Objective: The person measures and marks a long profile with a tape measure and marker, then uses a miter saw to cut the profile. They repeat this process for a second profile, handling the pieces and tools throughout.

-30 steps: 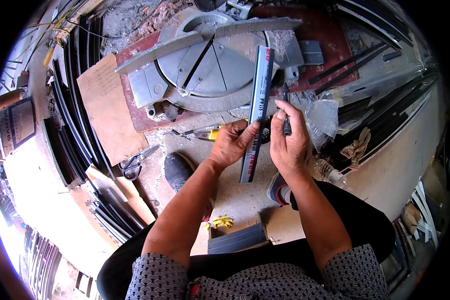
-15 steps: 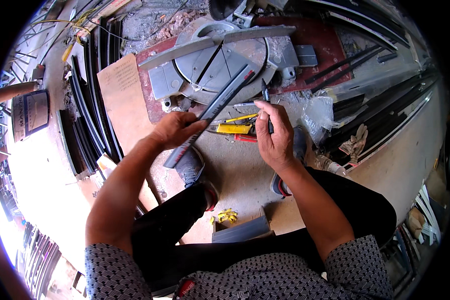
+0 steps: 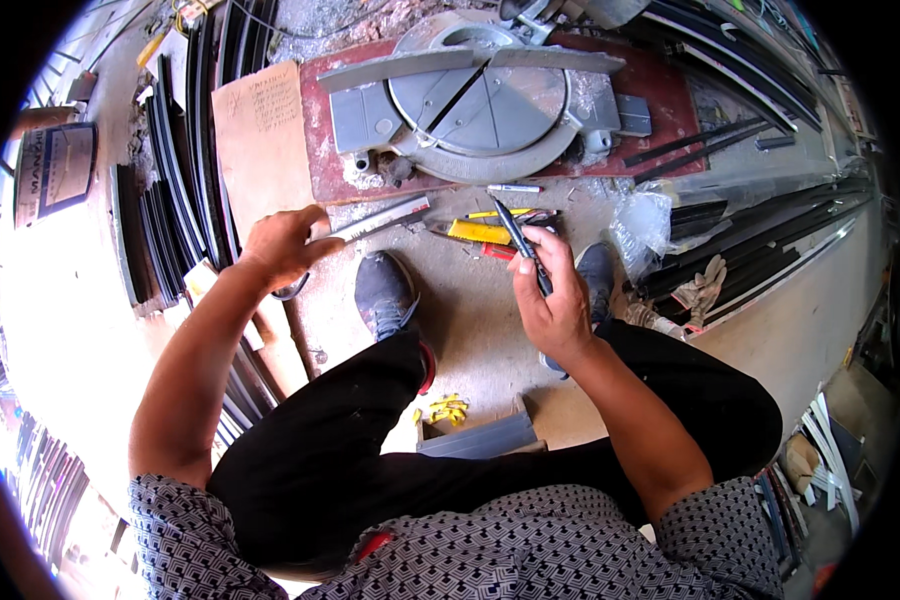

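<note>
Our left hand (image 3: 282, 245) grips a grey metal strip (image 3: 382, 217) at its near-left end. Our right hand (image 3: 555, 300) holds a dark pen (image 3: 518, 240), just near the yellow utility knife (image 3: 478, 231) on the floor.

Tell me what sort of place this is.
Probably a metal or aluminium fabrication workshop: a grey round-table mitre saw stands on a red board, long dark metal profiles lie stacked on the dusty concrete floor, and metal shavings surround the saw.

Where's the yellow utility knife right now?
In the head view, the yellow utility knife lies on the floor just below the miter saw base, between the left hand and right hand.
</note>
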The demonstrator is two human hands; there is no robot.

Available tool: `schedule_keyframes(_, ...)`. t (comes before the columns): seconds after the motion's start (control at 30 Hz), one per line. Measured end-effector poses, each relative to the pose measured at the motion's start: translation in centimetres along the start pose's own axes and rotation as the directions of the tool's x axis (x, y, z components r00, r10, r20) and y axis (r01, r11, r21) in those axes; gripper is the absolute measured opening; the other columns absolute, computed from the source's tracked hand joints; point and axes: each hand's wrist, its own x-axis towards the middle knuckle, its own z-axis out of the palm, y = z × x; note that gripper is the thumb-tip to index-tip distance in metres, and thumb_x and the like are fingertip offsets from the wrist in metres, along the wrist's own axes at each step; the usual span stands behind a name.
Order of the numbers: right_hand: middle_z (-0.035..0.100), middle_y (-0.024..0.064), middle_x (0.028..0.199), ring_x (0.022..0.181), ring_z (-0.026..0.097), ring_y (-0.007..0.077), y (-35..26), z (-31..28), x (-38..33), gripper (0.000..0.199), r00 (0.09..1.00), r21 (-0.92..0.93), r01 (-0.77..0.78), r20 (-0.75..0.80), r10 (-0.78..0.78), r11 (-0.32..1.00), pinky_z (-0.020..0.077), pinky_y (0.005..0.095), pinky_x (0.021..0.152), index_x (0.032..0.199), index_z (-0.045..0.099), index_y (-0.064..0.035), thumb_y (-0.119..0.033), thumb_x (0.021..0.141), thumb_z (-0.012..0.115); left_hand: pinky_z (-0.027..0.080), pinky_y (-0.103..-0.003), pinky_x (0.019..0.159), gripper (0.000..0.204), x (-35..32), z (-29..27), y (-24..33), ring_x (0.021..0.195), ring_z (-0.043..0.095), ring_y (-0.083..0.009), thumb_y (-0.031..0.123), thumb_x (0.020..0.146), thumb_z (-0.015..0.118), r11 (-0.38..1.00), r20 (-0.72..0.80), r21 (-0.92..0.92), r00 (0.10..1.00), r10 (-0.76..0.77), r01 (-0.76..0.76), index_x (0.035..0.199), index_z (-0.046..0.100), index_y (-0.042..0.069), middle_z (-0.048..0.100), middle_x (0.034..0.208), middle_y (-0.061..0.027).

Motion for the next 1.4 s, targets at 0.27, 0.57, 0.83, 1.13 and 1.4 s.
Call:
schedule_keyframes(0.27, 0.073, 0.0131, 0.097, 0.082, 0.072, 0.0189, -3.9, 1.5, 1.0, 0.024, 0.991, -0.007, 0.013, 0.134, -0.012, 1.000, 0.0557, 0.0310, 0.075, 0.121, 0.063, 0.0010, -0.005, 0.099, 0.066, 0.036, -0.029, 0.060, 0.034, -0.6, 2.5, 6.4, 0.065, 0.039, -0.0089, 0.009, 0.094, 0.071, 0.699, -0.127, -0.675, 0.970, 0.206, -0.237, 0.127, 0.062, 0.004, 0.041, 0.070, 0.0023)
schedule_keyframes(0.57, 0.071, 0.0068, 0.087, 0.073, 0.065, 0.0094, -6.1, 2.9, 2.6, 0.016, 0.982, -0.050, 0.066, 0.183, -0.056, 0.997, 0.0522, 0.0258, 0.067, 0.111, 0.069, 0.0009, -0.004, 0.096, 0.071, 0.041, -0.031, 0.061, 0.046, -0.1, 2.4, 7.0, 0.064, 0.046, -0.0126, 0.004, 0.092, 0.066, 0.684, -0.115, -0.657, 0.939, 0.324, -0.317, 0.137, 0.056, 0.003, 0.047, 0.069, -0.0046)
schedule_keyframes(0.83, 0.069, 0.0083, 0.084, 0.071, 0.066, 0.0139, -6.0, 4.2, 2.5, 0.015, 0.972, -0.100, 0.026, 0.237, -0.002, 0.995, 0.0524, 0.0279, 0.065, 0.107, 0.068, -0.0013, -0.003, 0.093, 0.072, 0.050, -0.043, 0.069, 0.051, 0.0, 2.6, 7.2, 0.072, 0.061, -0.0327, 0.004, 0.087, 0.065, 0.728, -0.127, -0.555, 0.906, 0.404, -0.402, 0.137, 0.052, 0.005, 0.059, 0.076, -0.0158)
schedule_keyframes(1.13, 0.071, 0.0144, 0.085, 0.077, 0.073, 0.0299, -6.0, 5.3, 1.8, 0.013, 0.949, -0.148, 0.005, 0.312, 0.042, 0.989, 0.0555, 0.0367, 0.069, 0.102, 0.066, -0.0035, -0.006, 0.091, 0.073, 0.055, -0.056, 0.078, 0.058, -1.0, 4.5, 7.8, 0.083, 0.070, -0.0478, 0.016, 0.089, 0.066, 0.850, -0.014, -0.296, 0.892, 0.452, -0.436, 0.140, 0.044, 0.001, 0.071, 0.084, -0.0270)
schedule_keyframes(1.4, 0.072, 0.0145, 0.086, 0.079, 0.074, 0.0312, -3.8, 6.4, -1.0, 0.011, 0.880, -0.071, -0.236, 0.408, 0.244, 0.969, 0.0555, 0.0381, 0.070, 0.102, 0.064, -0.0048, -0.009, 0.094, 0.071, 0.055, -0.055, 0.081, 0.061, -2.5, 7.4, 7.1, 0.091, 0.068, -0.0489, 0.016, 0.087, 0.071, 0.877, 0.149, -0.345, 0.903, 0.403, -0.334, 0.141, 0.045, 0.006, 0.070, 0.095, -0.0291)
